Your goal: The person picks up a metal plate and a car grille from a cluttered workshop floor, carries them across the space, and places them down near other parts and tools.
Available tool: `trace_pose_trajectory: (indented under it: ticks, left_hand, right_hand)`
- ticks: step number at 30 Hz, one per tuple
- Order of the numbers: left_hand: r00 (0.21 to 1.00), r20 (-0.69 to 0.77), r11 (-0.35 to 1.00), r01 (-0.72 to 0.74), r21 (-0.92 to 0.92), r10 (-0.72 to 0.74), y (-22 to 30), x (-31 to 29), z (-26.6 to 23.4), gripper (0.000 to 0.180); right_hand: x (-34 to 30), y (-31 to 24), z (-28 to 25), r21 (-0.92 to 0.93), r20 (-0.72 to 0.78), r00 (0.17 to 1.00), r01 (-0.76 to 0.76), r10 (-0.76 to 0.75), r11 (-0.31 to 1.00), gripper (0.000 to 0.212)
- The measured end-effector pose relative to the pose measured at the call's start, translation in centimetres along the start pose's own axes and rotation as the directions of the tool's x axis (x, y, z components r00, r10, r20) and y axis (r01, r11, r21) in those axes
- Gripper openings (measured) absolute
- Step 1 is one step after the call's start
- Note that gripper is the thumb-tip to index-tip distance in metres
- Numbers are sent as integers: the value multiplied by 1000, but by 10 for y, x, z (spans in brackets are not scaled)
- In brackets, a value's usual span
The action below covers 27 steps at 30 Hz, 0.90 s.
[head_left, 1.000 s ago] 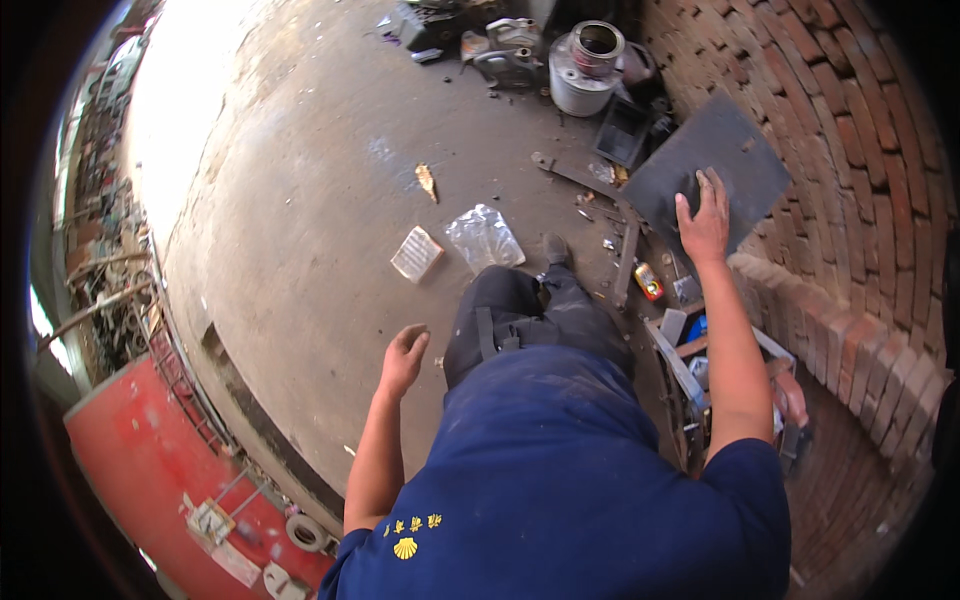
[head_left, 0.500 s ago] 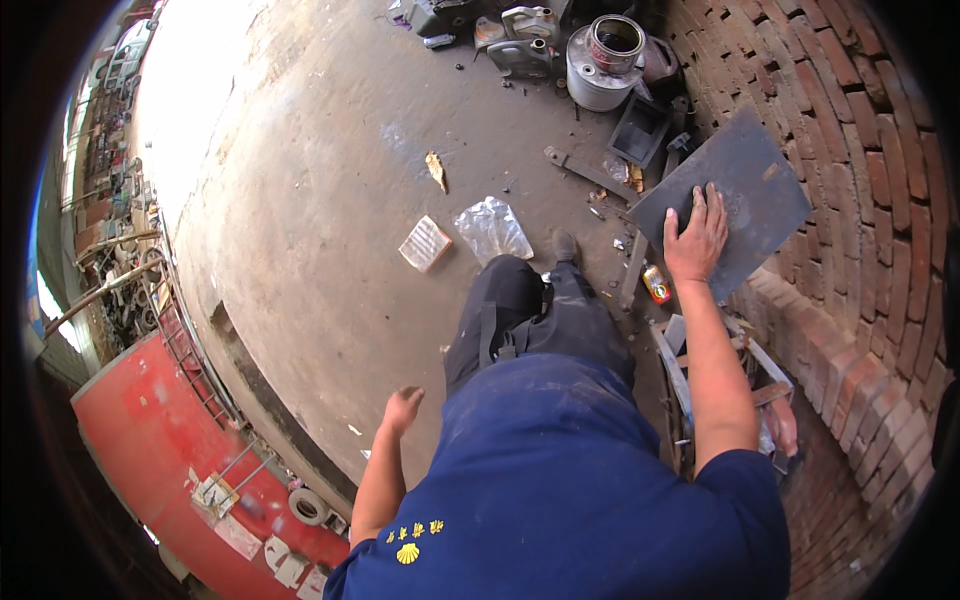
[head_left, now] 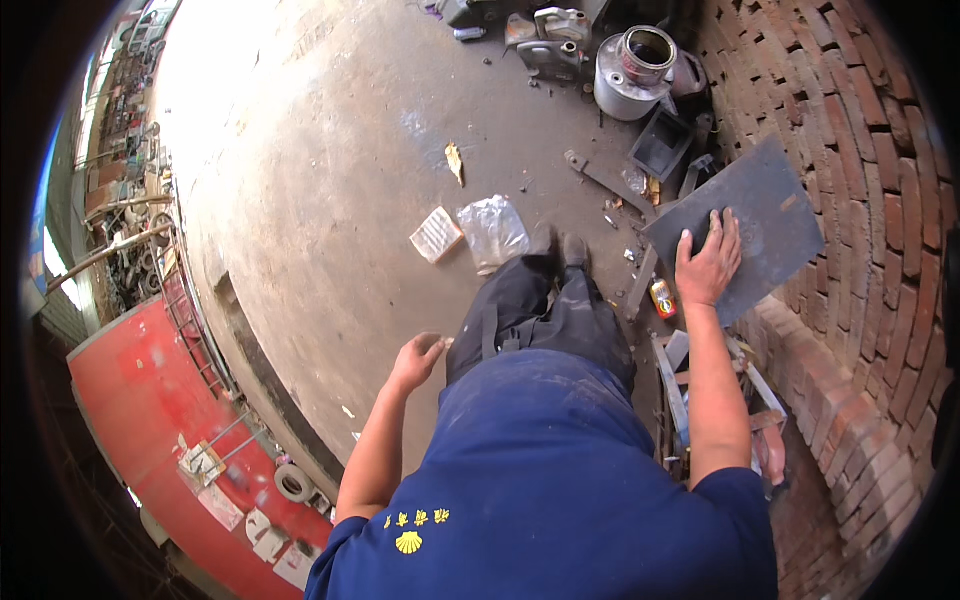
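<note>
My right hand [head_left: 708, 265] lies flat on a dark grey rectangular plate [head_left: 770, 215], its fingers spread over the surface. The plate is tilted at the foot of the brick wall, and what holds it up is hidden. My left hand [head_left: 416, 362] hangs beside my left thigh, fingers loosely bent, with nothing visible in it. Just below the plate are a small red and yellow can [head_left: 662, 299] and a metal frame stand [head_left: 672, 390] with odd pieces in it.
A brick wall [head_left: 870, 190] runs along the right. A clear plastic sheet [head_left: 493, 232] and a printed packet [head_left: 437, 236] lie on the floor ahead. Farther off stand a round metal drum [head_left: 622, 90] and several jugs [head_left: 552, 60]. A red panel [head_left: 150, 400] is at left.
My left hand has come up and forward toward my thigh. The right hand stays flat on the plate. The whole view has shifted slightly, and both my shoes now show.
</note>
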State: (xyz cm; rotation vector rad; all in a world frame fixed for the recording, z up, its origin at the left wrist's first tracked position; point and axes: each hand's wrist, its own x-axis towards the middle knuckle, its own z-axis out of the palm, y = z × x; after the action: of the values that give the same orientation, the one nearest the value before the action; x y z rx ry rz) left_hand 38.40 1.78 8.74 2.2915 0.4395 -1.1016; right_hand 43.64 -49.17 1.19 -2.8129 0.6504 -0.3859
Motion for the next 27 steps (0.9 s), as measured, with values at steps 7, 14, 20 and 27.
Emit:
trace_pose_trajectory:
  ticks: [7,14,20,27]
  left_hand:
    - [997,-75,1000,8,18,-7,-21,23,-33,43]
    - [994,-88,997,-74,-32,71,0,42,-57,41]
    - [998,-43,997,-47,-61,44,-38,39,-66,42]
    - [979,61,966,201,-165,-193,-115,40,-86,42]
  right_hand:
    - [4,1,-2,6,34,998,-53,53,999,54]
    - [24,-47,-2,694,58,992,-123,114,710,46]
    - [89,-95,91,570,811,393,-371,432,-733,69]
    - [121,-47,149,794,603,70,39,795,-606,62]
